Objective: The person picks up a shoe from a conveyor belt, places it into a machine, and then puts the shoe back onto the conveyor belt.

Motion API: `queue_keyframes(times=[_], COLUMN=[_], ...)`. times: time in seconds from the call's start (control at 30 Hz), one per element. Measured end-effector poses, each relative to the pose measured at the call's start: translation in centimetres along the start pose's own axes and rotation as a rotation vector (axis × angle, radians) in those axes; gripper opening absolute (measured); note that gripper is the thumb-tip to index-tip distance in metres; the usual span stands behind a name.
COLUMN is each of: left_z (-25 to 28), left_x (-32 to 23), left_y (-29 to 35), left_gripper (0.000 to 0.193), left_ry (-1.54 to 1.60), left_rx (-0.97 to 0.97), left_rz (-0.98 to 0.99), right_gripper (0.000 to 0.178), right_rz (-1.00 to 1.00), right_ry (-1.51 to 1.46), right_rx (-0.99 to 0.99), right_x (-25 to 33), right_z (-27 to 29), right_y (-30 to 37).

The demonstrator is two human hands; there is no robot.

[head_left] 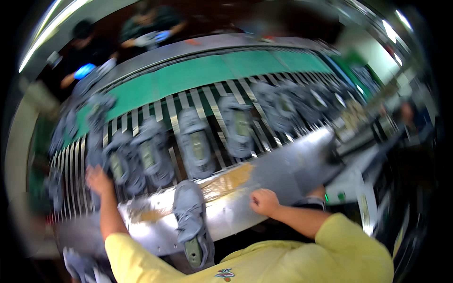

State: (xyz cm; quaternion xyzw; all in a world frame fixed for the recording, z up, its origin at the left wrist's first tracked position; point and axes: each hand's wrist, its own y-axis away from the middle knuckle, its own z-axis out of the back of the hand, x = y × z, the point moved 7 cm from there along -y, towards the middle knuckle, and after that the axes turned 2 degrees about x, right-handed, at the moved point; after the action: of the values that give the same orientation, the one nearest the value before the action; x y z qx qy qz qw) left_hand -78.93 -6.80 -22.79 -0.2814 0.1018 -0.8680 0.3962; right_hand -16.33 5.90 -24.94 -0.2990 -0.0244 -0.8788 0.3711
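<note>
My left hand (97, 180) reaches out to the left, over the conveyor's near edge, its fingers stretched and somewhat blurred. It is beside a grey shoe (96, 153) lying on the slats; whether it touches the shoe I cannot tell. My right hand (265, 203) is closed in a fist above the metal ledge (297, 160); anything small inside it is hidden. Between my arms a grey lace-up shoe (188, 217) lies across the ledge edge close to my body, its heel opening with a pale green insole towards me. Neither hand is on that shoe.
Several grey shoes with green insoles, such as this shoe (196, 144), line the slatted conveyor (160, 113). Behind runs a green belt (188, 73). Two people (151, 28) handle things across it. More shoes (82, 266) are low at left. Machine parts (363, 193) stand at right.
</note>
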Motion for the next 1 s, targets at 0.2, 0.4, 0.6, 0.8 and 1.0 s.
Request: queue_keyframes(times=[0.2, 0.4, 0.6, 0.8, 1.0], left_z=[3.3, -2.7, 15.6, 27.7, 36.8], left_x=[-2.3, 10.8, 1.5, -7.5, -17.9], left_y=[-3.0, 1.3, 19.9, 31.7, 35.4], left_gripper=[0.075, 0.050, 0.043, 0.036, 0.030], left_ry=[0.053, 1.794, 2.132, 2.216, 2.243], left_rx=[0.570, 0.903, 0.901, 0.990, 1.197], left_rz=[0.073, 0.398, 0.552, 0.406, 0.026], right_gripper=[0.011, 0.010, 0.011, 0.020, 0.048], right_rz=[-0.077, -0.067, -0.200, -0.164, 0.143], right_ry=[0.003, -0.028, -0.400, -0.851, -1.360], right_rx=[0.027, -0.022, -0.038, 0.087, 0.160], right_x=[-1.9, -2.6, -3.4, 0.5, 6.3], right_z=[0.4, 0.0, 1.5, 4.5, 12.9], right_y=[2.1, 2.6, 4.6, 8.7, 7.0])
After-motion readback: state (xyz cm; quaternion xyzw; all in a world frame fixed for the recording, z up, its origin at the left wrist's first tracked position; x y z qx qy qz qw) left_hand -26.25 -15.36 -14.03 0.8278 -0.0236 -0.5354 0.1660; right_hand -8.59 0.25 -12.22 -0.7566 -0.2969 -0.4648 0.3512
